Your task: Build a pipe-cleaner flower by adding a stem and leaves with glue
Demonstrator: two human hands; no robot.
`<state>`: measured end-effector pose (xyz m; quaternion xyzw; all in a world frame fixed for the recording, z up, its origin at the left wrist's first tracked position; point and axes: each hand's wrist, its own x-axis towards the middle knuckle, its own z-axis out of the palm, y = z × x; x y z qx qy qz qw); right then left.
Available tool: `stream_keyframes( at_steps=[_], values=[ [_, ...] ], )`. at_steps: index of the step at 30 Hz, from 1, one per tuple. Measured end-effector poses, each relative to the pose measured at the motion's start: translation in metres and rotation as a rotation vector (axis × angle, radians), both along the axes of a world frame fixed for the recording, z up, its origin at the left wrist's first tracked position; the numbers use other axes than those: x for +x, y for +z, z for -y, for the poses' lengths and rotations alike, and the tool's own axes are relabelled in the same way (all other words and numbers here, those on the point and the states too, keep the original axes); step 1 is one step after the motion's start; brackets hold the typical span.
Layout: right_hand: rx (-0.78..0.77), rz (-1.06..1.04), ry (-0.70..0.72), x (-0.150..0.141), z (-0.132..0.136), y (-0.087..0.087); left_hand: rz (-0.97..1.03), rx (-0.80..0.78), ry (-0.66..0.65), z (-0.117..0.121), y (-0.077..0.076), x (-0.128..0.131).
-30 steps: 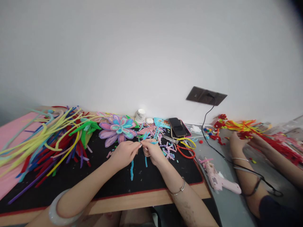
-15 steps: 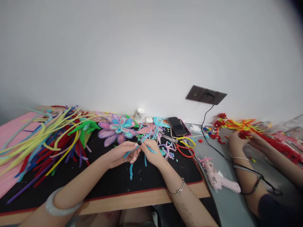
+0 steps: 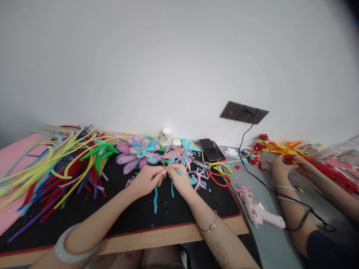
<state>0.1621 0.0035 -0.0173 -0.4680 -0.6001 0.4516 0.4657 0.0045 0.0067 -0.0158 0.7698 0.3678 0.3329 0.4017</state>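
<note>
My left hand and my right hand meet over the black mat, fingertips pinched together. A blue pipe cleaner shows across my right hand, and its part between the fingertips is hidden. My left fingers are closed at the same spot. Below the hands lie a blue pipe cleaner piece and another short blue piece. Just behind my left hand sits a large purple, pink and blue pipe cleaner flower.
Several loose pipe cleaners heap up on the left. Scissors with orange and yellow handles, a phone and a white cup stand behind. At right are a pink glue gun, a black cord and a co-worker's hands.
My left hand has turned and closed its fingers against my right fingertips. The blue strip seen under its fingers before is now out of sight. My right hand stays almost in place.
</note>
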Motion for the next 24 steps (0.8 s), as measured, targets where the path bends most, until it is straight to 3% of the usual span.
stream_keyframes(
  at_steps=[4,7,9,13,16,24],
  values=[
    [-0.094,-0.058,-0.011,-0.004,-0.004,-0.009,-0.137,0.240,0.058,-0.001,-0.003,-0.003],
    [-0.117,-0.080,-0.005,-0.005,-0.004,-0.010,-0.154,0.261,0.072,-0.001,-0.003,-0.002],
    [-0.072,-0.067,0.008,-0.003,-0.002,-0.007,-0.093,0.134,0.023,-0.002,-0.002,-0.001],
    [0.182,0.073,0.084,0.004,0.001,0.002,0.223,-0.424,-0.150,-0.003,-0.004,-0.001],
    [0.250,0.140,0.168,0.008,0.004,0.006,0.407,-0.740,-0.263,-0.002,-0.007,-0.003],
    [0.363,0.257,0.132,0.008,0.003,0.001,0.636,-1.028,-0.370,0.003,-0.002,-0.004]
  ],
)
